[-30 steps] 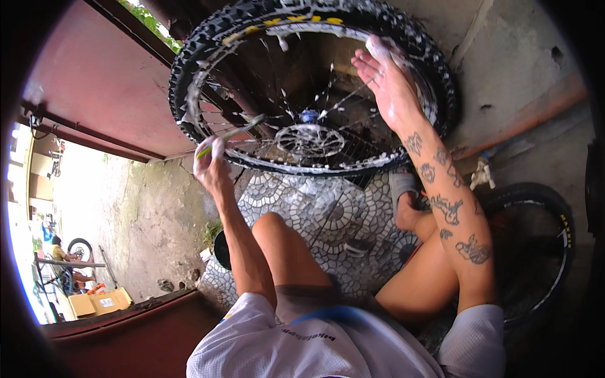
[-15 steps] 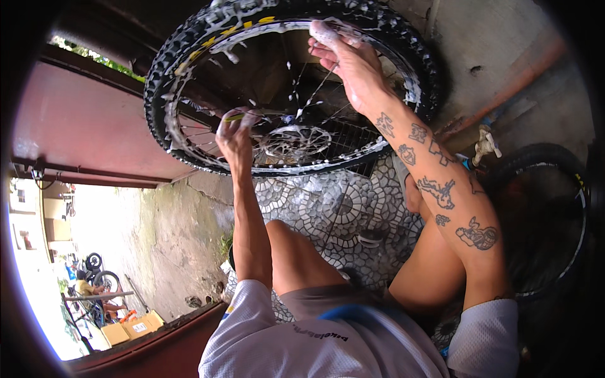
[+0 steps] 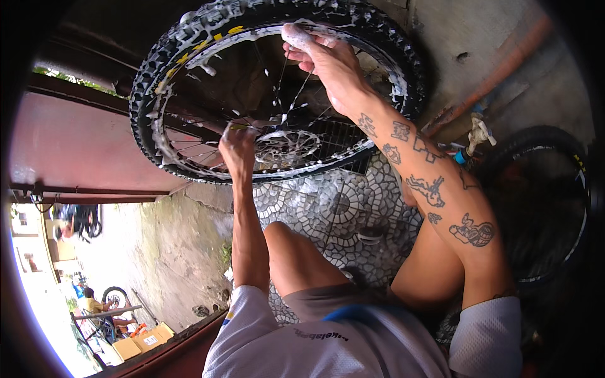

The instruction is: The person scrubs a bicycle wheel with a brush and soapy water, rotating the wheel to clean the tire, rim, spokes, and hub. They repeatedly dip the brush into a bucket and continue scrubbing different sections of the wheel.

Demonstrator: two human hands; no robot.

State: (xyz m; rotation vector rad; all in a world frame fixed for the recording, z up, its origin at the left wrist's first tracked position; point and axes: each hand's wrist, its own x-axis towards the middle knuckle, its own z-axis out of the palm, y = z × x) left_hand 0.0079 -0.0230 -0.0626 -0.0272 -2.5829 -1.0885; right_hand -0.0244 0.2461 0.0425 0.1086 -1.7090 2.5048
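A foam-streaked bicycle wheel (image 3: 149,104) with a knobby black tyre and yellow lettering is held up in front of me. My right hand (image 3: 329,62) is closed at the upper rim, its thumb coated in suds and its fingers curled inside the rim by the spokes. Lower down, my left hand (image 3: 239,148) reaches among the spokes near the hub, left of the disc rotor (image 3: 285,148). Its fingers are closed around a small yellow-green thing (image 3: 238,126), mostly hidden and too blurred to name. White foam clings to rim, spokes and tyre.
A second wheel (image 3: 576,189) leans at the right, near a wall tap (image 3: 480,131). Mosaic paving (image 3: 343,205) with suds lies below, beside a drain grate (image 3: 359,165). Left are a red metal panel (image 3: 82,145), a seated person (image 3: 94,305) and a cardboard box (image 3: 148,340).
The wheel and my right hand sit slightly farther left in view. My left hand has shifted toward the hub. A blurred motorbike with a rider has appeared in the street at left.
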